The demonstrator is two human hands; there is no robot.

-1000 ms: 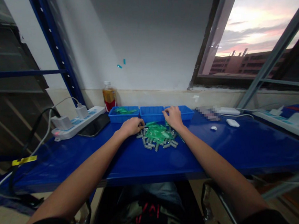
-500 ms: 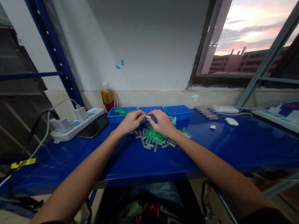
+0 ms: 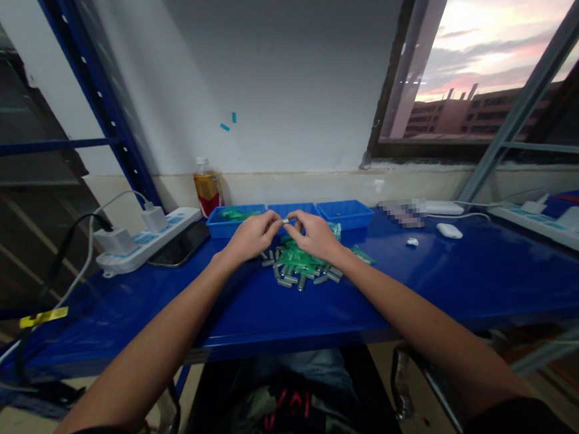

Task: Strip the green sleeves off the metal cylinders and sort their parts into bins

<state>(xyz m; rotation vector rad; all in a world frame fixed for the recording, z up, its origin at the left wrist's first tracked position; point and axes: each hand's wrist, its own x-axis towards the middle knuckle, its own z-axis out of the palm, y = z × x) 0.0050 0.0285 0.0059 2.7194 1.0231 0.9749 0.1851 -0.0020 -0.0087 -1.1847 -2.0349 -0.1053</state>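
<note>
My left hand (image 3: 255, 234) and my right hand (image 3: 316, 235) meet above the pile on the blue table. Between their fingertips sits a small silvery cylinder (image 3: 285, 221), pinched from both sides; its details are too small to make out. Beneath and in front of my hands lie several metal cylinders (image 3: 301, 283) and green plastic pieces (image 3: 300, 259), heaped together. Just behind stand three blue trays in a row. Green pieces lie in the left tray (image 3: 220, 230); my hands partly cover the middle tray (image 3: 296, 208). A tiny item lies in the right tray (image 3: 350, 223).
On the left are a power strip (image 3: 170, 230) with chargers, a dark phone (image 3: 179, 247) and a drink bottle (image 3: 207, 186). To the right lie a white earbud (image 3: 412, 241), its case (image 3: 450, 231) and another power strip (image 3: 551, 226) with cables.
The small cylinder and my fingertips have shifted slightly, with the cylinder a little farther left and higher. The whole view has tilted slightly; the pile and trays look the same.
</note>
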